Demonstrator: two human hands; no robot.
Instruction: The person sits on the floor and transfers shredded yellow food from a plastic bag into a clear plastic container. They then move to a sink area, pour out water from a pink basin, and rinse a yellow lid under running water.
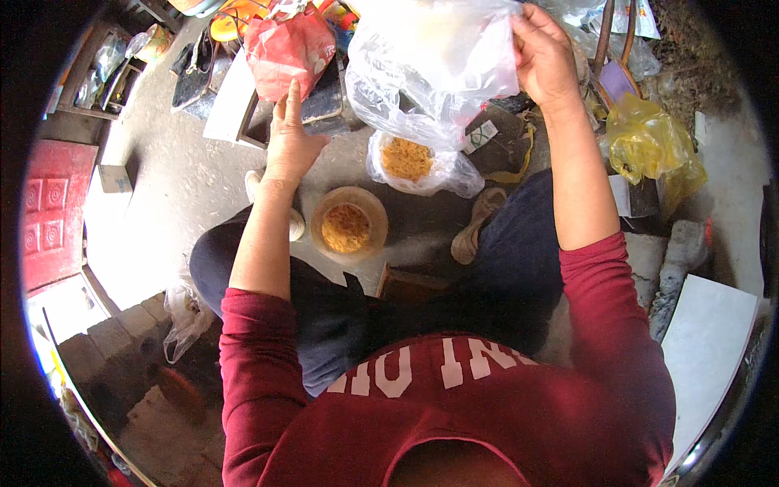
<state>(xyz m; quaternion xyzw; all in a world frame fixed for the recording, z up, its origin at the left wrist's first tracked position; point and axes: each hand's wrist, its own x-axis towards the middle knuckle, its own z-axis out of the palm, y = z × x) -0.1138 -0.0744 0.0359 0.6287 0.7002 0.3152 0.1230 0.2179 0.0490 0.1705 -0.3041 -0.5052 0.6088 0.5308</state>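
Note:
My right hand (546, 64) grips the edge of a translucent white plastic bag (420, 67), raised at the top middle. My left hand (293, 137) holds nothing, its thumb spread from its fingers. Its index fingertip overlaps a red bag (289, 55) in view; whether it touches, I cannot tell. Below the raised bag, orange-brown shreds (406, 158) lie in an opened white plastic bag (459, 176) on the floor. Closer to me, between my feet, stands a round, pale bowl (378, 226) with similar shreds (345, 228) in its middle.
A crumpled yellow plastic bag (648, 137) lies to the right, near concrete blocks (646, 265) and a white board (709, 359). A clear plastic bag (185, 310) is beside my left knee. At far left is a red panelled door (58, 213); a wooden shelf (103, 67) stands upper left.

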